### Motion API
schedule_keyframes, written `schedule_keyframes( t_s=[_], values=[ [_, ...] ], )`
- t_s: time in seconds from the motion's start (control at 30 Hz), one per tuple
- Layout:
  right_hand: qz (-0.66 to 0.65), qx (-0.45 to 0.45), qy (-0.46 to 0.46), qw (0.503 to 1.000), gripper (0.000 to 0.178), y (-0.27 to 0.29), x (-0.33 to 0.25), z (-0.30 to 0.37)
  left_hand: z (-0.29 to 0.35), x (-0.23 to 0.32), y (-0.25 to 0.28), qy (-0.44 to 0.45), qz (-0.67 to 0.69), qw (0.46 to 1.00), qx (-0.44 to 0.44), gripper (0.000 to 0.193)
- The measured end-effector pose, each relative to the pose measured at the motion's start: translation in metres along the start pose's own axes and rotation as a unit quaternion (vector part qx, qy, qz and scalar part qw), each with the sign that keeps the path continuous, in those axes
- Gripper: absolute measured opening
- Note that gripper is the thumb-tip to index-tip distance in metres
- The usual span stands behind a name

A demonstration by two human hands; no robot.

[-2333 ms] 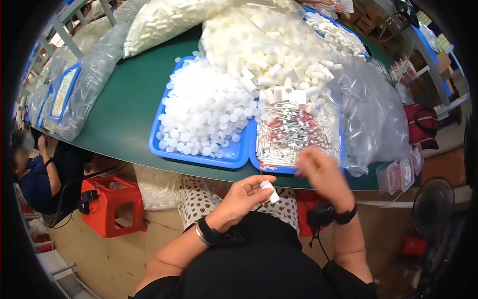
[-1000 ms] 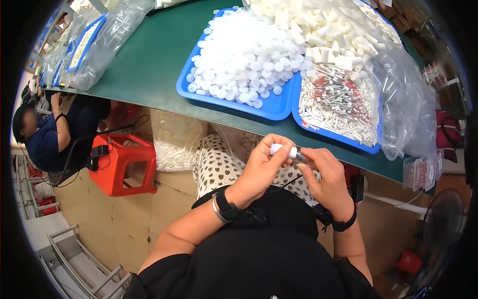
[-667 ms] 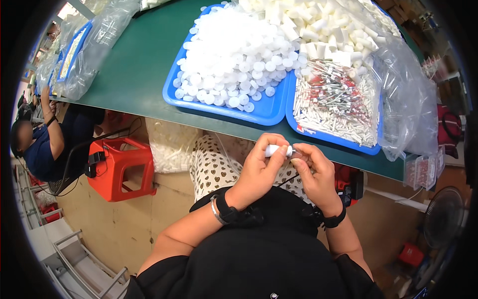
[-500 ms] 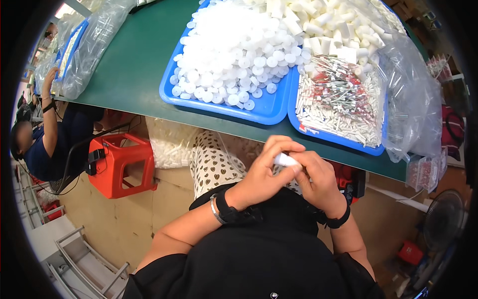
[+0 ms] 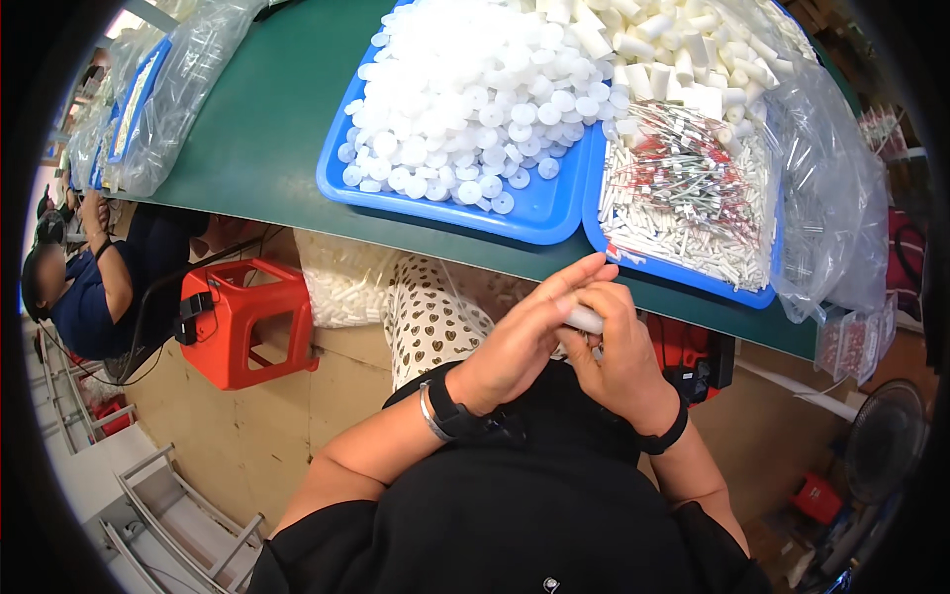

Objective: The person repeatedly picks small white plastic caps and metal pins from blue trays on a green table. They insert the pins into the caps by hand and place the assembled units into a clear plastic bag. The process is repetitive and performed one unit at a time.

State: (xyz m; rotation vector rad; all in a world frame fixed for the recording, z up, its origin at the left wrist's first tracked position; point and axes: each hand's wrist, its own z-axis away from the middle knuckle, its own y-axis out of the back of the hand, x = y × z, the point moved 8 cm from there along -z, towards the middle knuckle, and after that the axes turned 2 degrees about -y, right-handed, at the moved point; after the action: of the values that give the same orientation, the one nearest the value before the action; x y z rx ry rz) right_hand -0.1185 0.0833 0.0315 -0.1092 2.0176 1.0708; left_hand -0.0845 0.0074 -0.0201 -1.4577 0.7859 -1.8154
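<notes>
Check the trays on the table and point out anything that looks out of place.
A small red-and-white piece lies at the near edge of the right blue tray, apart from the red pieces heaped farther back, so it looks stray. No damage is apparent.

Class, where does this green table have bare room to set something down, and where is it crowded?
The widest bare patch of green table lies between the left plastic bag and the tray of white discs. A narrow strip fronts that tray along the near edge. The right is crowded: tray of thin pieces, cream cylinders, right plastic bag.
</notes>
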Motion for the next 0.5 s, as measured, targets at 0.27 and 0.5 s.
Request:
schedule_keyframes(
  t_s=[0.27,0.5],
  values=[
    [0.05,-0.01,0.074,0.996,0.021,0.0,-0.004,-0.005,0.007,-0.01,0.005,0.021,0.116,0.993,-0.021,0.048],
    [0.062,0.002,0.023,0.998,0.021,-0.02,-0.012,-0.004,0.013,-0.019,0.012,-0.034,0.195,0.98,0.018,0.035]
  ],
)
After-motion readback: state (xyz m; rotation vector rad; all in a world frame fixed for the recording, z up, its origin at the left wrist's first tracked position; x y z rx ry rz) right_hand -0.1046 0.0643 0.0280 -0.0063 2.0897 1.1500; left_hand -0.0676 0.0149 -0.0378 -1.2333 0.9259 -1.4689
